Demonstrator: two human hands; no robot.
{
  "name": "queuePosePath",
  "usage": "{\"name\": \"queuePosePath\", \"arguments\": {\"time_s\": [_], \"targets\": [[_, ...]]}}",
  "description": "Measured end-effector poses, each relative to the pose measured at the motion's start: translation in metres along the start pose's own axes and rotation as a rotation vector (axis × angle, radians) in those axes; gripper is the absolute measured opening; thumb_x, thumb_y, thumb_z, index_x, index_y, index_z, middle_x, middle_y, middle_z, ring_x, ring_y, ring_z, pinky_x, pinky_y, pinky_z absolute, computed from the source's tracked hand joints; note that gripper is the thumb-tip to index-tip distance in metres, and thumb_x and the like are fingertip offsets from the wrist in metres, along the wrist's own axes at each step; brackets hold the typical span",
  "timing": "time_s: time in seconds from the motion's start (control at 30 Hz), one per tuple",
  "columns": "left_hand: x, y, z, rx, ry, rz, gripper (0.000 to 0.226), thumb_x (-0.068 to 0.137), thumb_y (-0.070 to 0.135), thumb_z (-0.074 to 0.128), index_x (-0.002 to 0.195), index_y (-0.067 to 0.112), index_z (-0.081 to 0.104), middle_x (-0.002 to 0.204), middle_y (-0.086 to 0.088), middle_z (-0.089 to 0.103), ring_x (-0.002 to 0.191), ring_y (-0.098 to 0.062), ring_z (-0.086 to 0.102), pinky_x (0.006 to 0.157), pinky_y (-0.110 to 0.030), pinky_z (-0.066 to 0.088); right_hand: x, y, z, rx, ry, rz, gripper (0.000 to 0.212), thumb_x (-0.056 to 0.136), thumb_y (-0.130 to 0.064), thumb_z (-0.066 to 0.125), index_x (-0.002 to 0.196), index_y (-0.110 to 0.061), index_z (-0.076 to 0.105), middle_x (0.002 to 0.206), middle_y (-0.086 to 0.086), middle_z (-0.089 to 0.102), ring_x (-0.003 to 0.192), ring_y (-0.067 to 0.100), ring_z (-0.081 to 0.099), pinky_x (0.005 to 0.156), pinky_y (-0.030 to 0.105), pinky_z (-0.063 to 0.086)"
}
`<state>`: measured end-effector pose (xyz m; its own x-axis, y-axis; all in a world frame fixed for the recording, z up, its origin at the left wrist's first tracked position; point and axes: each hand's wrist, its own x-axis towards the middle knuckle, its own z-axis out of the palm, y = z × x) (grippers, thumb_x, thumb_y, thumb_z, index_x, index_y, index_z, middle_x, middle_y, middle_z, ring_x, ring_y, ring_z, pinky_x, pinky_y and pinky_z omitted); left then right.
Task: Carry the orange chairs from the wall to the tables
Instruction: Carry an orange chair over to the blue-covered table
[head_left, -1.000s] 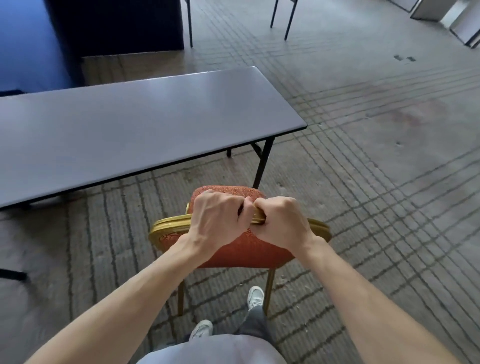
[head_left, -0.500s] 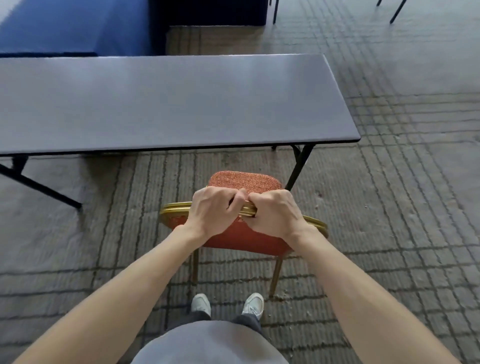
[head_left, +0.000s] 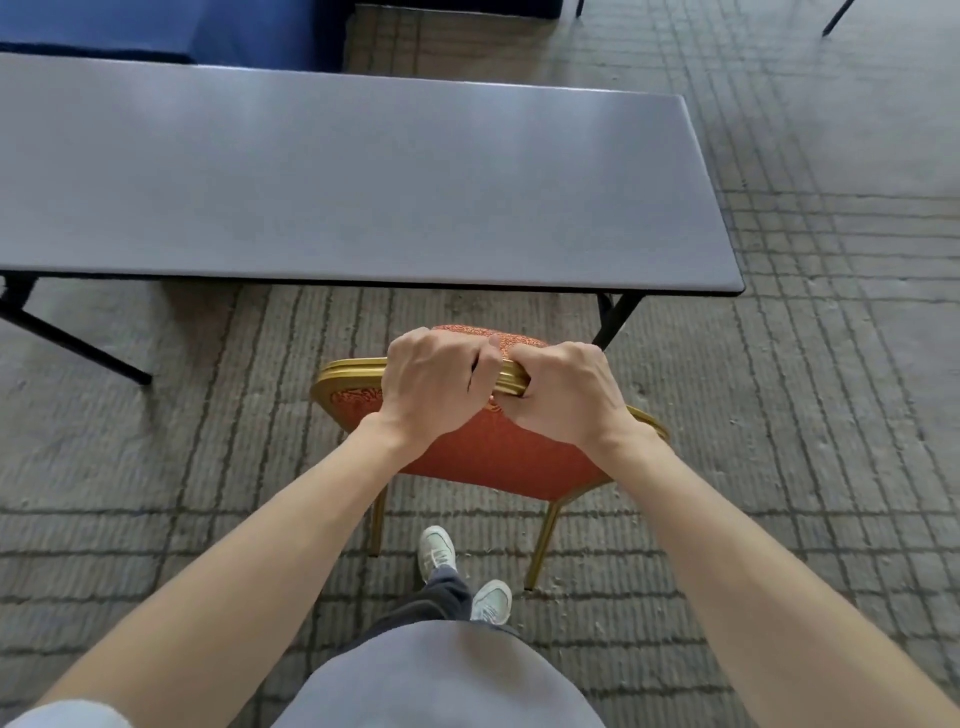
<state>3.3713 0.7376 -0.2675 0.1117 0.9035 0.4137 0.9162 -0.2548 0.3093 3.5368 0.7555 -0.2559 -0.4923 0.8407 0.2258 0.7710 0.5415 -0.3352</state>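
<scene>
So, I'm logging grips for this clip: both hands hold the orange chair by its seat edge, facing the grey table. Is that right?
Not quite. The head view shows the left hand and right hand gripping the orange chair by the gold top rail of its backrest, not its seat edge. The rest holds: both hands hold it, facing the grey table.

Both hands grip the orange chair's gold top rail, just short of the grey table.

The left hand (head_left: 434, 387) and right hand (head_left: 563, 397) curl side by side over the top of the orange chair (head_left: 498, 457), thumbs nearly touching. Its seat front lies near the table (head_left: 363, 182) edge, beside the table's black right leg (head_left: 615, 319). White shoes (head_left: 437, 552) stand on the lined grey carpet (head_left: 831, 415) between the chair's gold rear legs. A blue block (head_left: 171, 28) lies beyond the table.
</scene>
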Motion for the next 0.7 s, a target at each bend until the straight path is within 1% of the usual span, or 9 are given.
{"name": "queuePosePath", "arguments": {"time_s": [0.07, 0.17, 0.2, 0.27, 0.37, 0.5, 0.57, 0.63, 0.7], "targets": [[0.008, -0.004, 0.003, -0.02, 0.014, 0.024, 0.045, 0.095, 0.028, 0.042, 0.05, 0.023, 0.046, 0.048, 0.005, 0.056, 0.044, -0.013, 0.039, 0.057, -0.024, 0.022, 0.007, 0.003, -0.001, 0.003, -0.006, 0.02, 0.025, 0.073, -0.038, 0.06, 0.059, -0.019, 0.05, 0.046, -0.005, 0.05, 0.039, 0.021, 0.046, 0.045, 0.024, 0.038], [0.019, -0.004, 0.003, -0.029, 0.06, 0.034, 0.042, 0.094, 0.029, 0.043, 0.052, 0.026, 0.037, 0.046, 0.008, 0.047, 0.045, -0.011, 0.034, 0.058, -0.024, 0.024, 0.018, 0.007, -0.004, -0.004, -0.062, 0.053, 0.026, 0.075, -0.043, 0.055, 0.064, -0.019, 0.057, 0.051, -0.005, 0.056, 0.046, 0.022, 0.052, 0.051, 0.029, 0.046], [0.023, -0.005, 0.002, -0.045, 0.044, 0.04, 0.042, 0.094, 0.029, 0.042, 0.053, 0.027, 0.035, 0.046, 0.009, 0.043, 0.044, -0.011, 0.034, 0.057, -0.024, 0.025, 0.021, 0.008, -0.005, -0.002, -0.093, 0.074, 0.026, 0.075, -0.044, 0.055, 0.066, -0.02, 0.059, 0.053, -0.005, 0.058, 0.049, 0.022, 0.054, 0.053, 0.029, 0.048], [0.026, -0.008, 0.002, -0.067, 0.012, 0.049, 0.044, 0.095, 0.03, 0.042, 0.052, 0.027, 0.038, 0.045, 0.008, 0.047, 0.043, -0.012, 0.039, 0.054, -0.025, 0.031, 0.025, 0.008, -0.005, 0.004, -0.127, 0.093, 0.027, 0.075, -0.046, 0.055, 0.068, -0.021, 0.061, 0.055, -0.005, 0.06, 0.051, 0.022, 0.057, 0.056, 0.031, 0.05], [0.025, -0.01, 0.004, -0.078, 0.0, 0.05, 0.046, 0.096, 0.03, 0.042, 0.051, 0.026, 0.047, 0.049, 0.006, 0.057, 0.044, -0.014, 0.049, 0.054, -0.026, 0.041, 0.022, 0.01, -0.003, -0.019, -0.068, 0.066, 0.027, 0.074, -0.042, 0.06, 0.064, -0.018, 0.061, 0.051, -0.003, 0.058, 0.046, 0.022, 0.055, 0.05, 0.031, 0.05], [0.021, -0.01, 0.006, -0.069, 0.003, 0.031, 0.046, 0.096, 0.032, 0.041, 0.051, 0.025, 0.049, 0.051, 0.005, 0.059, 0.046, -0.015, 0.052, 0.057, -0.028, 0.043, 0.018, 0.008, -0.001, -0.048, -0.043, 0.051, 0.025, 0.074, -0.038, 0.065, 0.062, -0.017, 0.06, 0.049, -0.003, 0.057, 0.044, 0.022, 0.054, 0.047, 0.027, 0.046], [0.018, -0.009, 0.005, -0.071, -0.006, 0.024, 0.046, 0.096, 0.032, 0.041, 0.051, 0.025, 0.045, 0.048, 0.006, 0.056, 0.044, -0.015, 0.05, 0.055, -0.028, 0.044, 0.015, 0.006, -0.001, -0.057, -0.033, 0.046, 0.026, 0.074, -0.037, 0.067, 0.06, -0.017, 0.058, 0.048, -0.003, 0.055, 0.043, 0.022, 0.052, 0.046, 0.024, 0.042], [0.016, -0.007, 0.004, -0.089, -0.032, 0.036, 0.046, 0.096, 0.033, 0.041, 0.051, 0.025, 0.041, 0.046, 0.007, 0.052, 0.042, -0.014, 0.046, 0.053, -0.029, 0.046, 0.012, 0.003, -0.003, -0.037, -0.027, 0.053, 0.029, 0.076, -0.037, 0.063, 0.057, -0.018, 0.054, 0.046, -0.004, 0.052, 0.04, 0.019, 0.047, 0.046, 0.024, 0.042], [0.012, -0.004, 0.004, -0.111, -0.048, 0.06, 0.047, 0.096, 0.032, 0.041, 0.05, 0.024, 0.042, 0.045, 0.007, 0.052, 0.041, -0.013, 0.045, 0.051, -0.029, 0.046, 0.008, 0.002, -0.005, -0.015, -0.032, 0.055, 0.033, 0.08, -0.042, 0.053, 0.056, -0.019, 0.053, 0.045, -0.006, 0.051, 0.04, 0.016, 0.044, 0.047, 0.024, 0.043]]}}
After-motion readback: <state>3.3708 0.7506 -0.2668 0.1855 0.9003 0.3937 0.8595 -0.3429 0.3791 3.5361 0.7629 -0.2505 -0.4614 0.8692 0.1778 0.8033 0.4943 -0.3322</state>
